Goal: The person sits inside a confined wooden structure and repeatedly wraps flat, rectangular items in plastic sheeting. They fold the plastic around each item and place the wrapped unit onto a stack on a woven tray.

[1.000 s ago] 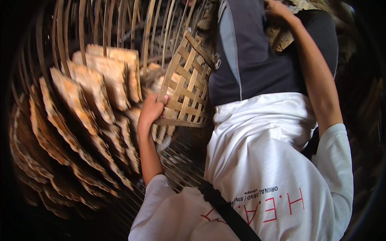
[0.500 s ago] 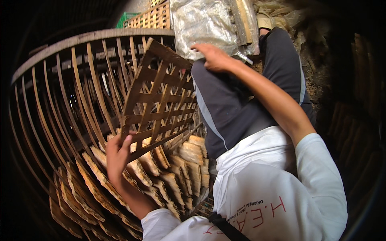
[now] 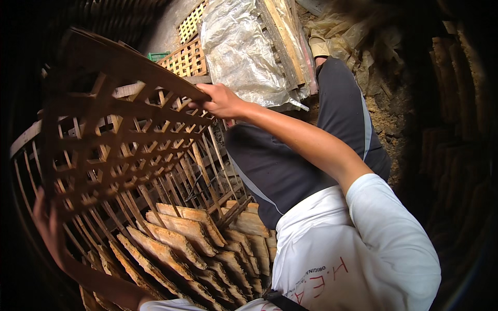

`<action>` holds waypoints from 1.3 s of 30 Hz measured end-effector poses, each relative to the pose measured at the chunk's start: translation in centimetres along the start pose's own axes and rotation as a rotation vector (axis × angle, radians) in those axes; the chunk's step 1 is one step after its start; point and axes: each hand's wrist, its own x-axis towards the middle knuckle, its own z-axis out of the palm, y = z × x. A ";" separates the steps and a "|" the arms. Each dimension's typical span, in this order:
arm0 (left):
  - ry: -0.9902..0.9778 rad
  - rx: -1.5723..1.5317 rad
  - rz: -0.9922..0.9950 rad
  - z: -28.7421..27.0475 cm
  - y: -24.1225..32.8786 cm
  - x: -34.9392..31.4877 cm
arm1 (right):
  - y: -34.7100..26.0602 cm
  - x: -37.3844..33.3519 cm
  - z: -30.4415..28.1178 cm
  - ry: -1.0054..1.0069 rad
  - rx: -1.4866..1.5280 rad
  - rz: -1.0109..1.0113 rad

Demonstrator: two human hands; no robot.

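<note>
Head view: right hand [image 3: 220,101] pinches the lattice panel [image 3: 129,110] at right, lifted, not set down. Left hand [image 3: 49,228]: finger grip I can't tell.

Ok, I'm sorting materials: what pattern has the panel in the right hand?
The panel is a brown criss-cross lattice with open gaps; best in the head view.
</note>
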 end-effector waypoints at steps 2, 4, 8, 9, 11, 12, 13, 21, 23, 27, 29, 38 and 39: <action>0.300 0.430 0.162 -1.2 -0.2 3.9 | -2.0 1.7 0.8 0.202 0.088 -0.122; 0.603 0.433 0.258 1.3 0.8 4.8 | -4.5 3.1 -1.3 0.285 0.017 -0.011; 0.876 0.173 0.669 14.9 9.4 2.4 | -4.5 6.1 -7.3 0.475 -0.355 0.172; 0.763 -0.336 0.867 21.7 10.8 1.7 | -3.9 6.5 -9.5 0.482 -0.386 0.258; 0.562 -0.443 0.608 29.7 17.6 -3.2 | -2.5 7.4 -11.7 0.511 -0.414 0.342; 0.432 -0.427 0.530 32.7 20.1 -4.6 | -2.8 7.5 -12.7 0.423 -0.299 0.523; 0.401 -0.480 0.433 36.7 21.1 -5.8 | -1.7 7.5 -14.0 0.420 -0.385 0.577; -0.259 -1.859 -1.419 57.1 25.8 -8.7 | 5.0 7.3 -18.3 0.537 -0.615 0.856; -0.219 -1.903 -1.423 57.0 26.7 -8.2 | 7.2 7.3 -17.9 0.564 -0.651 0.863; -0.265 -1.993 -1.407 57.2 26.6 -6.7 | 10.5 6.8 -17.2 0.562 -0.632 0.924; -0.317 -1.982 -1.353 57.7 26.8 -5.8 | 11.4 6.4 -17.0 0.508 -0.618 0.931; -0.280 -2.032 -1.493 58.8 27.8 -6.3 | 5.4 5.0 -28.6 0.239 -1.009 0.860; -0.253 -2.016 -1.518 59.0 28.0 -6.3 | 6.2 3.8 -32.7 0.386 -0.976 0.843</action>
